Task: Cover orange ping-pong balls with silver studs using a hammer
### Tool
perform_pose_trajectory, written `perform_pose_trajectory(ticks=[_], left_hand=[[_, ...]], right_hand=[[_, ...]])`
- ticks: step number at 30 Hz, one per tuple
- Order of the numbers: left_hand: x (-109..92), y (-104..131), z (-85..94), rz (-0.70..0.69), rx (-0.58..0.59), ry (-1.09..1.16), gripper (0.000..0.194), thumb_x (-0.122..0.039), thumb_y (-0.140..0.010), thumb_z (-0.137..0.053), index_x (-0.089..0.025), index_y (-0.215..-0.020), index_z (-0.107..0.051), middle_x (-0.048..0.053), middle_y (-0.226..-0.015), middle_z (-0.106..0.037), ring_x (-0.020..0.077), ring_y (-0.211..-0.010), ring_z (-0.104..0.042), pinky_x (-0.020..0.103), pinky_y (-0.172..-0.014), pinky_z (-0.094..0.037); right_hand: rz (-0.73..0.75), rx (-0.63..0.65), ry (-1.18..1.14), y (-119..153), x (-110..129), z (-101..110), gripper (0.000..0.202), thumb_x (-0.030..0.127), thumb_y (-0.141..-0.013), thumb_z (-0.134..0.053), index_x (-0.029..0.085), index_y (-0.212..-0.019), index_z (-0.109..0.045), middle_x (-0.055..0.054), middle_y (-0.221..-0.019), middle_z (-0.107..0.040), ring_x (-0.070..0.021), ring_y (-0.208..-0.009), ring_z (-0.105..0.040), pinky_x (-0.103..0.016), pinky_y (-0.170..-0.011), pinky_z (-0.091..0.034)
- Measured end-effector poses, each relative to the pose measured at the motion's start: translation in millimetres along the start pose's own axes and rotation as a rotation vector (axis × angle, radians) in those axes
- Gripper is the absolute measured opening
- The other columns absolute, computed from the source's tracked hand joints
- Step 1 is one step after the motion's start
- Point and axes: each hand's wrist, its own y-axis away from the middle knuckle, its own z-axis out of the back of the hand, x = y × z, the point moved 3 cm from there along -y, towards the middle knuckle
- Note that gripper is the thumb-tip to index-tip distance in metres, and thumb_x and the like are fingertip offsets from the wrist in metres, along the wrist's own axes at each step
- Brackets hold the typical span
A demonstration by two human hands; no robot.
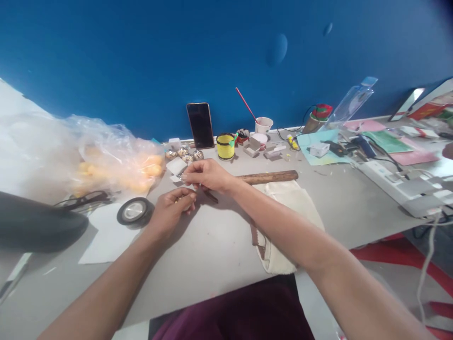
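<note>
My left hand (pixel 174 206) is closed low over the table, its fingers curled in. What they hold, if anything, is hidden. Just above and to the right, my right hand (pixel 208 174) has its thumb and index finger pinched together; whatever sits between them is too small to name. Beside its fingertips is a small white open box (pixel 176 165). Several shiny metallic balls (pixel 198 155) lie right behind. Under my right hand a short dark strip (pixel 211 196) rests on the table. A wooden stick (pixel 272 177) lies past my right wrist, along a cream cloth bag (pixel 292 200) under my forearm.
A phone (pixel 200 125) leans on the blue wall, near a yellow cup (pixel 225 147) and a white paper cup (pixel 264 125) with a red stick. At left are a black tape roll (pixel 135 212) and a plastic bag (pixel 113 156). A power strip (pixel 392 186) lies right.
</note>
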Motion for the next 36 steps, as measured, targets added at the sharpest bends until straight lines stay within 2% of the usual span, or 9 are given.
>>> perform_pose_trajectory(ticks=[5, 10, 15, 18, 23, 26, 30, 33, 36], left_hand=[[0, 0, -1.7, 0.021, -0.013, 0.061, 0.018, -0.034, -0.071, -0.081, -0.017, -0.076, -0.076, 0.004, -0.06, -0.064, 0.0145, -0.056, -0.055, 0.025, -0.054, -0.041], [-5, 3, -3.7, 0.028, -0.014, 0.029, 0.017, -0.033, -0.072, -0.081, -0.018, -0.071, -0.075, 0.005, -0.058, -0.064, 0.0143, -0.054, -0.053, 0.026, -0.053, -0.041], [-2, 1, -1.6, 0.056, -0.026, -0.008, 0.02, -0.036, -0.072, -0.081, -0.017, -0.073, -0.075, 0.006, -0.062, -0.066, 0.014, -0.055, -0.053, 0.025, -0.053, -0.041], [0, -1, -0.8, 0.069, -0.026, 0.013, 0.021, -0.036, -0.071, -0.082, -0.017, -0.073, -0.075, 0.007, -0.062, -0.066, 0.0143, -0.055, -0.053, 0.025, -0.052, -0.041], [3, -1, 0.0, 0.064, -0.023, 0.037, 0.02, -0.036, -0.071, -0.083, -0.017, -0.073, -0.076, 0.006, -0.06, -0.065, 0.0158, -0.055, -0.054, 0.027, -0.052, -0.043], [5, -1, 0.8, 0.06, -0.016, -0.027, 0.02, -0.037, -0.074, -0.08, -0.018, -0.074, -0.076, 0.006, -0.061, -0.065, 0.0158, -0.056, -0.054, 0.027, -0.055, -0.043], [4, -1, 0.4, 0.064, -0.001, 0.046, 0.023, -0.04, -0.076, -0.079, -0.017, -0.076, -0.076, 0.006, -0.064, -0.064, 0.0161, -0.059, -0.054, 0.028, -0.056, -0.044], [1, -1, -0.7, 0.068, -0.011, 0.262, 0.024, -0.037, -0.074, -0.077, -0.016, -0.084, -0.076, 0.006, -0.075, -0.065, 0.016, -0.066, -0.059, 0.027, -0.058, -0.046], [1, -2, -2.6, 0.099, -0.005, 0.425, 0.034, -0.021, -0.062, -0.076, -0.018, -0.096, -0.071, 0.004, -0.086, -0.067, 0.0153, -0.075, -0.063, 0.027, -0.066, -0.051]], right_hand=[[0.055, 0.099, 0.129, -9, 24, 13, 0.014, 0.025, -0.077, -0.07, 0.015, -0.07, -0.064, 0.002, -0.066, -0.065, -0.0081, -0.057, -0.055, -0.019, -0.054, -0.042], [0.094, 0.148, 0.225, 2, 21, 26, 0.014, 0.029, -0.081, -0.067, 0.015, -0.078, -0.066, 0.002, -0.07, -0.066, -0.0091, -0.059, -0.056, -0.021, -0.057, -0.044], [0.117, -0.027, 0.369, 8, 16, 56, 0.01, 0.023, -0.079, -0.065, 0.015, -0.073, -0.064, 0.001, -0.07, -0.065, -0.0094, -0.063, -0.057, -0.021, -0.06, -0.043], [0.086, -0.179, 0.293, 7, 16, 83, 0.011, 0.025, -0.08, -0.067, 0.015, -0.075, -0.064, 0.001, -0.069, -0.066, -0.0087, -0.058, -0.056, -0.021, -0.056, -0.044], [0.169, -0.41, 0.132, 22, 16, 129, 0.025, 0.038, -0.079, -0.076, 0.016, -0.078, -0.065, 0.001, -0.064, -0.065, -0.0071, -0.049, -0.049, -0.02, -0.046, -0.038], [0.18, -0.503, 0.05, 27, 20, 144, 0.029, 0.041, -0.076, -0.079, 0.016, -0.075, -0.064, 0.0, -0.064, -0.064, -0.0063, -0.048, -0.047, -0.019, -0.043, -0.033], [0.172, -0.555, -0.017, 8, 34, 127, 0.025, 0.035, -0.076, -0.079, 0.017, -0.071, -0.062, 0.002, -0.061, -0.062, -0.005, -0.045, -0.041, -0.019, -0.041, -0.03], [0.136, -0.404, 0.021, -10, 36, 82, 0.02, 0.028, -0.074, -0.08, 0.015, -0.069, -0.064, 0.0, -0.062, -0.064, -0.0058, -0.048, -0.045, -0.019, -0.043, -0.032], [0.066, -0.317, -0.109, -9, 20, 36, 0.023, 0.033, -0.076, -0.077, 0.016, -0.069, -0.063, 0.001, -0.062, -0.064, -0.0057, -0.047, -0.044, -0.019, -0.042, -0.033]])
